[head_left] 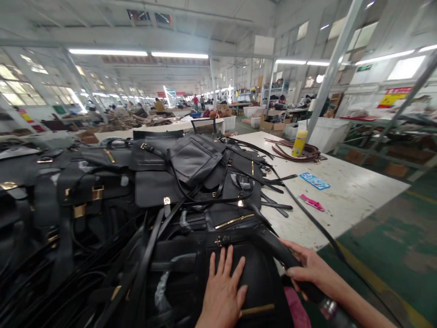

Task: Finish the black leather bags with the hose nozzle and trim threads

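My left hand (223,291) lies flat with spread fingers on a black leather-look bag (262,273), which has a small gold buckle and a gold zip. My right hand (310,269) is wrapped round a thick black tube-shaped tool (282,250) at the bag's right side. A shiny metal collar shows near the tool's lower end; its exact kind I cannot make out. Under the bag's right edge, a piece of dark pink cloth (296,307) peeks out. Behind, more black bags (194,159) with gold fittings and straps are heaped up.
On the white table (362,187) lie a pink-handled cutter (312,202), a blue plate with lettering (314,181), a yellow bottle (299,143) and coiled brown straps (283,150). A black cord (317,223) hangs over the table's edge. People and work tables stand farther back.
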`<state>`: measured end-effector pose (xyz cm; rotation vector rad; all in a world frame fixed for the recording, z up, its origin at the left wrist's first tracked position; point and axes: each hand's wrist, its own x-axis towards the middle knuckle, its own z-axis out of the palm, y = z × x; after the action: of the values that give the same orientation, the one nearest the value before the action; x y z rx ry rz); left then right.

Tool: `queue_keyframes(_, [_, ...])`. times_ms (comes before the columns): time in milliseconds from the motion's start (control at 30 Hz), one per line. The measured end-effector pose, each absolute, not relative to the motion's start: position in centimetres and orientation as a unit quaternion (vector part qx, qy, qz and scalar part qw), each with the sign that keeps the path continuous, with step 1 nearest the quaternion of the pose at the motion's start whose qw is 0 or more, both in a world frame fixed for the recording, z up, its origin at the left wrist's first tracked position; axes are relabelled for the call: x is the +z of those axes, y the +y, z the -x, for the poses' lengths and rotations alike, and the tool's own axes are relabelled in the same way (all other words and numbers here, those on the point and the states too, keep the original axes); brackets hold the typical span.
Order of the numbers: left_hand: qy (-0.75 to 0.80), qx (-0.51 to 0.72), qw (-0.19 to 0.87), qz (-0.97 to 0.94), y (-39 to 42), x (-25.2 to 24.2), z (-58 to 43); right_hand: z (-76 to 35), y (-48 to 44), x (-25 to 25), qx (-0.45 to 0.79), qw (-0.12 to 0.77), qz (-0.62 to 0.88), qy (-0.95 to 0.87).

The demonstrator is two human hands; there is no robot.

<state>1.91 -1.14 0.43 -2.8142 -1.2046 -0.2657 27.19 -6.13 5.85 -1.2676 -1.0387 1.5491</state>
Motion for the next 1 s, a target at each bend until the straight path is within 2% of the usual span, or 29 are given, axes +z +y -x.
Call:
queue_keyframes(167, [-0.404, -0.106, -0.018, 0.908, -1.5, 0.6, -1.7, -24.9, -2.6, 7.6, 0.655, 0.393, 0.462, -0.451])
queue_keyframes(400, [-0.397, -0.15, -0.081, 0.902, -2.0, 0.7, -1.5, -17.6, 1.5, 9.9, 0.698, 0.287, 0.395, -0.524])
queue_keyframes(633, [-0.381, -0.193, -0.103, 0.898, -2.6, 2.3, -1.5, -10.8, 4.3, 10.1, 0.614, 0.356, 0.416, -0.569])
queue_keyframes(700, [-0.324, -0.215, -0.054, 0.92, -3.8, 1.9, -0.6, -11.0, 3.5, 10.7, 0.597, 0.37, 0.423, -0.572])
queue_keyframes(767, [-0.271, -0.248, 0.053, 0.928, -5.5, 0.7, 0.8, -12.2, 2.4, 11.2, 0.587, 0.378, 0.434, -0.569])
queue_keyframes(867, [-0.272, -0.277, 0.199, 0.9, -8.0, -1.1, 2.8, -15.2, 0.5, 11.4, 0.575, 0.38, 0.463, -0.557])
queue_keyframes(1000, [-0.262, -0.252, 0.221, 0.905, -8.6, -0.9, 4.2, -19.0, -1.9, 10.6, 0.561, 0.386, 0.501, -0.534])
